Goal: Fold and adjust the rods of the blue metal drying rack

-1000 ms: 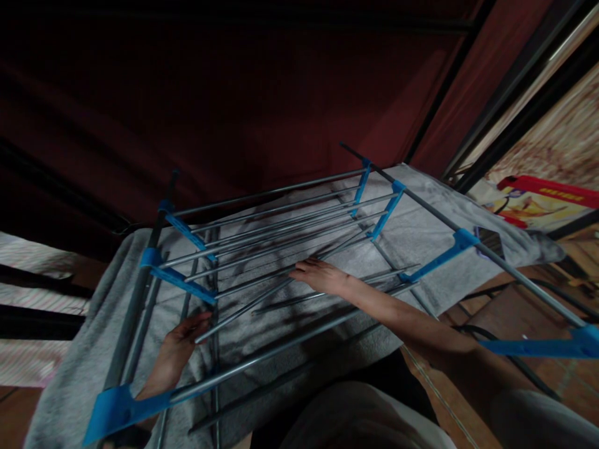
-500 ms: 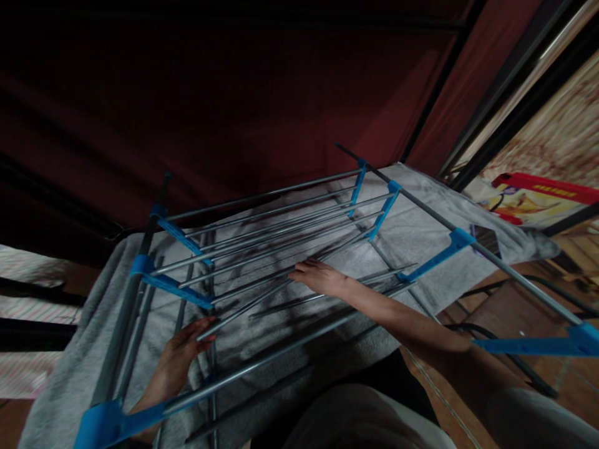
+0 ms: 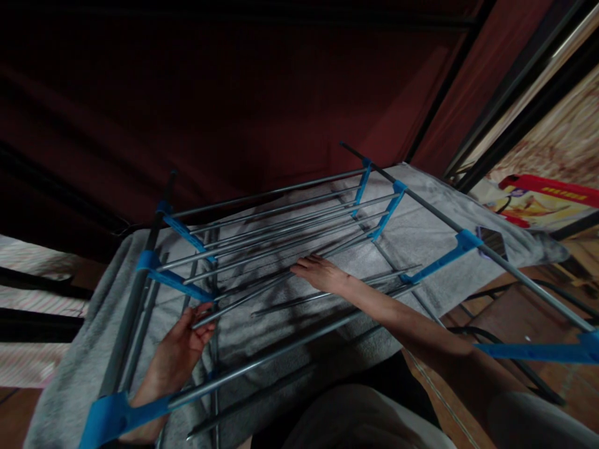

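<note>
A rack of grey metal tubes with blue plastic brackets stands in front of me. My left hand (image 3: 180,346) is closed on the near left end of a loose grey tube (image 3: 248,300), just below a blue bracket (image 3: 182,285). Farther along the same tube, my right hand (image 3: 318,273) is closed over it near the middle of the rack. The tube slants up toward the right-hand blue bracket (image 3: 386,215); whether its far end sits in that bracket I cannot tell. Another tube (image 3: 285,307) lies below my right forearm.
A grey blanket (image 3: 430,218) lies under the rack. Near the right upright is a phone (image 3: 492,242). A dark chair (image 3: 519,315) stands at the right, with a red and yellow box (image 3: 545,199) behind it. The dark red wall (image 3: 257,112) rises behind the rack.
My left hand has risen slightly and turned, bringing the tube's left end up and a little left, closer to the bracket. My right hand stays at nearly the same place. The view has shifted slightly.
</note>
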`<state>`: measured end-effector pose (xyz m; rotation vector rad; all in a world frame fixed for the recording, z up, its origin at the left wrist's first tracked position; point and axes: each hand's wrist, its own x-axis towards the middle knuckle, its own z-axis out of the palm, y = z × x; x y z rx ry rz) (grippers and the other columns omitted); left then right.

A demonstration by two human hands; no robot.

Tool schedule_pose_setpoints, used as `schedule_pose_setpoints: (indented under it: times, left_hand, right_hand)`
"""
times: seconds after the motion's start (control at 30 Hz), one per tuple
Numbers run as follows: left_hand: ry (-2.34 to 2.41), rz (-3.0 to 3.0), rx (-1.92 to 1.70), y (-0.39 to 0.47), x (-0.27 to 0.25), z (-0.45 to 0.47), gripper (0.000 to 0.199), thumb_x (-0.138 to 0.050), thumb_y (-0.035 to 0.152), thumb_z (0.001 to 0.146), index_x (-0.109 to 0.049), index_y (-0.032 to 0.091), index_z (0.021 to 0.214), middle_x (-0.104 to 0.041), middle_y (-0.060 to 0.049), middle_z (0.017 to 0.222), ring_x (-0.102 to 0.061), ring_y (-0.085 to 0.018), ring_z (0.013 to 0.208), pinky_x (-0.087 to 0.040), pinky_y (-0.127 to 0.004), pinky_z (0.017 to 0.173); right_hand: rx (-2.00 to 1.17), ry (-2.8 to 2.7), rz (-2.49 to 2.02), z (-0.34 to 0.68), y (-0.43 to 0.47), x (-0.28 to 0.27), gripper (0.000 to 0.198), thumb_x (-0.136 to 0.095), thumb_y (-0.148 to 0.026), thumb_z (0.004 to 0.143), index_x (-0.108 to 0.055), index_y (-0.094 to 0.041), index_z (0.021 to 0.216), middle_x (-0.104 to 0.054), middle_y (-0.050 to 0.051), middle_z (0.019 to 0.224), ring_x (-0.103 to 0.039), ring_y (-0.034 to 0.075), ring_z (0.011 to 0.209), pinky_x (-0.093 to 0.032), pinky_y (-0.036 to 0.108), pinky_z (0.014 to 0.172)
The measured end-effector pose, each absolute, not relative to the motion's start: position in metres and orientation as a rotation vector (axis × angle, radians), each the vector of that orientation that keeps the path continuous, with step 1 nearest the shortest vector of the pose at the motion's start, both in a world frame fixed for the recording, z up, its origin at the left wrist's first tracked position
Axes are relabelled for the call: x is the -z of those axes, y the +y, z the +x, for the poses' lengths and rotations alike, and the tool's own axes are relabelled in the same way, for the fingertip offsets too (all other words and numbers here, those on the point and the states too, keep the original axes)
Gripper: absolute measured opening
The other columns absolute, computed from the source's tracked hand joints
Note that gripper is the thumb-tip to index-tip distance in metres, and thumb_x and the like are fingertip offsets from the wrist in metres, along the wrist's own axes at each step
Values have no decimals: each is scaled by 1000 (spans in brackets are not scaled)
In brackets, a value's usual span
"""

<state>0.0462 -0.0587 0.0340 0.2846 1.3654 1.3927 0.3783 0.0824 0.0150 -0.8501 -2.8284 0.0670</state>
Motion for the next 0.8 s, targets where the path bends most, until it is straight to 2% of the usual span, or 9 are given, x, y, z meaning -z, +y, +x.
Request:
schedule_pose_setpoints:
  times: [0.1,0.2,0.27,0.4,0.53,0.63,0.8]
  left_hand:
    - [1363,296,-1447,-60,-33,49,21,-57,7,87,-76,12,95,-77,-6,90,-71,-13,68,-62,-19,63]
    - [1410,278,-1503,-61,-31,54,18,-63,1,81,-76,12,85,-77,-6,94,-71,-12,69,-62,-18,64]
    - [1429,261,-1513,-61,-32,57,16,-65,-1,81,-75,11,80,-77,-7,94,-71,-11,71,-62,-18,67]
    - [1420,241,-1526,-57,-34,63,10,-70,2,83,-75,11,84,-76,-7,96,-72,-12,77,-62,-18,75]
    - [1409,162,-1575,-52,-29,64,12,-75,3,81,-73,13,87,-75,-5,90,-72,-13,81,-62,-21,81]
    - [1384,133,-1603,-49,-22,61,14,-76,1,80,-72,13,86,-73,-3,84,-73,-13,82,-62,-21,85]
    - [1284,170,-1557,-42,-13,52,16,-77,-2,77,-71,13,78,-73,-3,81,-73,-11,80,-60,-20,88]
  right_hand:
    - [-57,-2821,-836,378,84,-14,25,-47,-14,102,-64,-20,120,-65,8,111,-61,19,102,-45,35,98]
    - [-56,-2827,-828,378,86,-12,24,-48,-17,103,-65,-20,120,-66,8,110,-61,20,102,-46,36,96]
    - [-58,-2830,-834,378,89,-10,25,-47,-17,103,-66,-20,120,-66,8,108,-61,21,101,-45,36,95]
    - [-60,-2831,-807,373,91,-11,27,-47,-14,102,-66,-19,121,-66,9,109,-62,21,100,-45,38,97]
    - [-113,-2805,-648,349,84,-21,29,-49,-17,102,-62,-18,128,-65,11,118,-60,22,106,-44,40,101]
    - [-155,-2819,-522,318,75,-29,31,-47,-13,101,-61,-18,128,-64,10,122,-58,21,109,-44,39,103]
    - [-249,-2921,-410,263,65,-37,31,-48,-6,97,-62,-18,123,-65,10,115,-61,21,103,-48,36,96]
